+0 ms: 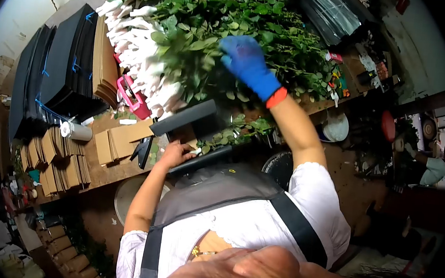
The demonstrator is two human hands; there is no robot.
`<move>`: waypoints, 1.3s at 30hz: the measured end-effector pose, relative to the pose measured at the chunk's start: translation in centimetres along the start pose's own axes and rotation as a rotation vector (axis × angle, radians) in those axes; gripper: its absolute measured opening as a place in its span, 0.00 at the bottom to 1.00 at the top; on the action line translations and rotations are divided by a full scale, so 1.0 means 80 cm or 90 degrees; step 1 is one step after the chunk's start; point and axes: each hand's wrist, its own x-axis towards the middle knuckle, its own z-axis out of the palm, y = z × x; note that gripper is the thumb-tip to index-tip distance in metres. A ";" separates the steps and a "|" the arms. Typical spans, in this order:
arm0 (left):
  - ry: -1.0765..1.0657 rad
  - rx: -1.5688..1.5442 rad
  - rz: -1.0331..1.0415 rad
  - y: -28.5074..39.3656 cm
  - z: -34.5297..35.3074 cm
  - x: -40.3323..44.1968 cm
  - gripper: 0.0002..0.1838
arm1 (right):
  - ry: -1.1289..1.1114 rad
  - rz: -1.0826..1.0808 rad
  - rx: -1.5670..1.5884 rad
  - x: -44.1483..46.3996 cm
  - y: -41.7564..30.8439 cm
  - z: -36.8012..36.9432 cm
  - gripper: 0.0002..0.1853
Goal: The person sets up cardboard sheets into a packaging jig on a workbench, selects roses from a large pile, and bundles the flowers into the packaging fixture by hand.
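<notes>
The right hand, in a blue glove with a red cuff, hung over the leafy stems piled across the upper middle of the frame; its fingers were bent, and whether they gripped any stem could not be told. The bare left hand lay at the centre of the frame, fingers partly spread, between an upper dark strip and a lower dark strip; its hold could not be made out. A smaller leafy sprig lay to its right. White wrappings lined the pile's left edge, above a pink holder. Cardboard pieces and a black tool lay on the table, left of centre. Black sheets with blue ties stood upper left.
</notes>
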 end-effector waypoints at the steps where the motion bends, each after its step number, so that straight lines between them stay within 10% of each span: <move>1: -0.005 -0.010 -0.010 0.002 -0.003 0.004 0.17 | -0.024 -0.012 -0.014 0.005 -0.024 -0.019 0.18; 7: 0.012 0.000 -0.013 0.005 -0.006 0.003 0.17 | -0.263 0.100 -0.014 -0.017 -0.025 -0.009 0.21; 10: -0.029 -0.008 -0.043 0.010 -0.006 -0.001 0.17 | 0.172 -0.017 0.009 -0.031 -0.016 -0.023 0.24; 17: -0.021 -0.021 -0.040 0.007 -0.004 -0.002 0.18 | 0.213 0.009 0.200 -0.033 -0.019 -0.070 0.27; 22: 0.017 0.002 0.027 -0.006 0.005 -0.003 0.19 | -0.122 0.006 -0.074 -0.031 0.017 -0.029 0.30; 26: -0.004 -0.038 -0.029 -0.006 0.010 -0.003 0.23 | 0.202 -0.012 0.018 0.031 -0.002 -0.053 0.23; 33: 0.022 0.010 -0.055 -0.017 0.025 0.002 0.33 | 0.225 -0.228 0.118 0.048 -0.055 -0.081 0.31; 36: 0.013 -0.007 -0.052 -0.012 0.013 0.000 0.36 | -0.200 0.064 -0.121 0.037 0.018 -0.033 0.35; 39: 0.041 -0.009 -0.059 -0.015 0.021 0.002 0.40 | -0.002 0.123 -0.147 -0.007 0.045 -0.018 0.37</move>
